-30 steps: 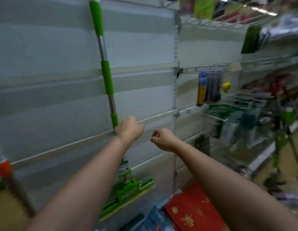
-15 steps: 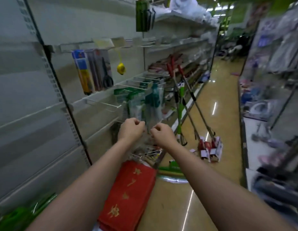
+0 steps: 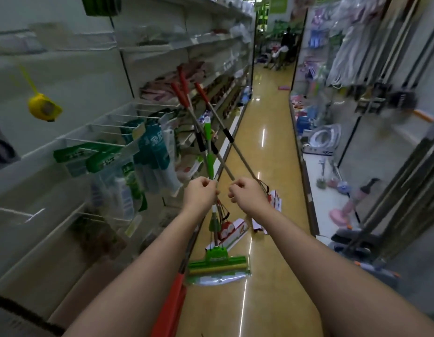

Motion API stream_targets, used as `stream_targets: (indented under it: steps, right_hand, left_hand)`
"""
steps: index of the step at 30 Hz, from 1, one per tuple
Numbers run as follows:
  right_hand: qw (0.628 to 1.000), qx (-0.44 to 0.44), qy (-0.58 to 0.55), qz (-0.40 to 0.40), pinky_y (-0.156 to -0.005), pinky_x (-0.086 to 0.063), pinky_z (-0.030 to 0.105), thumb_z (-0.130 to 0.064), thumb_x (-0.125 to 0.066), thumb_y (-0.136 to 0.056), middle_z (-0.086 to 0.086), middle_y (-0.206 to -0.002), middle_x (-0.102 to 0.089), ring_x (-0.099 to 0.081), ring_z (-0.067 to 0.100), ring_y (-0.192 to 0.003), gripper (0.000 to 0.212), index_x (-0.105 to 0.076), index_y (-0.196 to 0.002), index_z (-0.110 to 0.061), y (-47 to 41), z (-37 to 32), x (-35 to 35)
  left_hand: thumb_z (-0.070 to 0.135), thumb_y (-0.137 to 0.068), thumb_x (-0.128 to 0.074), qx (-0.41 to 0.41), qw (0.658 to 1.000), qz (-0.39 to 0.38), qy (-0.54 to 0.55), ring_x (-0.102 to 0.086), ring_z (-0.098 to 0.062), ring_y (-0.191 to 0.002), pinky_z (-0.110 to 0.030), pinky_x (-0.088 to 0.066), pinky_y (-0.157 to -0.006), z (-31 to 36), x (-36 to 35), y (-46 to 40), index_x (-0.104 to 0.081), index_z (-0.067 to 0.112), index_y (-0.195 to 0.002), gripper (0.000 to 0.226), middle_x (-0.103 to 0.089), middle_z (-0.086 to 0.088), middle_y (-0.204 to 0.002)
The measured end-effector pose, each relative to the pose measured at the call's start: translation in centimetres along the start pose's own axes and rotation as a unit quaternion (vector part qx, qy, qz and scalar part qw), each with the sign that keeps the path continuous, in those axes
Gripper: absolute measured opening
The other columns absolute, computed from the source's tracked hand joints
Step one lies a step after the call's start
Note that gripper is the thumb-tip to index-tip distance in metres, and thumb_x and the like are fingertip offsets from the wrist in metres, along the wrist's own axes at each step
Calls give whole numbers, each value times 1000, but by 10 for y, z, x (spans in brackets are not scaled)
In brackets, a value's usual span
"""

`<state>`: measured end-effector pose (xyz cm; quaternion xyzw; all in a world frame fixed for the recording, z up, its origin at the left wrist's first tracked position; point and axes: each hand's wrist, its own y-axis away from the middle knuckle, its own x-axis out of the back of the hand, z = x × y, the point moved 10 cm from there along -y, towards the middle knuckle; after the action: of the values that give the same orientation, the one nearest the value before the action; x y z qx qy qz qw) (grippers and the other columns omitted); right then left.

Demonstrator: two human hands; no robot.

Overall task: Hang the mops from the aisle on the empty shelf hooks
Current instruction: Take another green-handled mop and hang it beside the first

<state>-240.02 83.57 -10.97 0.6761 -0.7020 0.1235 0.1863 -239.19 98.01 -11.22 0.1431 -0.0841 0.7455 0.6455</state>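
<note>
Both hands reach forward over the aisle floor [image 3: 272, 152], fingers curled into loose fists. Whether the left hand [image 3: 201, 193] grips the green mop [image 3: 212, 195] at its knuckles cannot be told; the right hand [image 3: 247, 194] holds nothing visible. Red-handled mops [image 3: 206, 122] lean against the left shelving's [image 3: 65, 152] lower edge, beyond the green mop's head at the floor's left edge.

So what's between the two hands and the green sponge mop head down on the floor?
Head view: between left hand, right hand and green sponge mop head runs its green-and-metal pole; red mop heads beside.
</note>
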Motion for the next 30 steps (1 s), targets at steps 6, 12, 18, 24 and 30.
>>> stream_targets:
  steps: [6, 12, 18, 24, 30]
  right_hand:
    - [999, -23, -44, 0, -69, -43, 35, -19, -48, -90, 19, -91, -65, -56, 23, -79, 20, -55, -72, -21, -113, 17, 25]
    - [998, -28, -47, -43, -65, -39, 34, -20, -48, -91, 20, -85, -63, -52, 24, -74, 23, -61, -95, -1, -250, 39, 31]
    - [992, -43, -45, -108, -62, -40, 32, -18, -46, -92, 10, -86, -60, -51, 22, -73, 23, -60, -96, 0, -363, 53, 11]
    - [985, -75, -55, -142, -66, -37, 34, -18, -47, -91, 12, -82, -53, -46, 23, -74, 17, -59, -88, -7, -454, 76, -22]
    - [982, -105, -49, -151, -70, -40, 35, -22, -51, -90, 4, -77, -54, -49, 21, -78, 11, -58, -88, -14, -548, 136, -70]
  left_hand:
    - [27, -94, -47, 16, 1000, -2, -23, -61, -19, -68, -32, -46, -59, 0, -55, -111, -57, 17, -73, 25, -65, -1, -76]
    - [31, -96, -43, 42, 997, 60, 19, -59, -23, -67, -42, -50, -68, -6, -91, -218, -54, 19, -69, 31, -63, -5, -73]
    - [31, -95, -44, 73, 993, 94, -9, -65, -29, -85, -44, -53, -82, -11, -107, -307, -58, 20, -75, 27, -67, -6, -82]
    - [25, -94, -47, 106, 987, 107, -54, -58, -27, -77, -34, -45, -70, -40, -119, -399, -59, 10, -81, 23, -64, -13, -83]
    - [27, -94, -50, 186, 977, 69, -83, -59, -22, -86, -30, -44, -71, -136, -149, -471, -58, 9, -107, 23, -61, -2, -94]
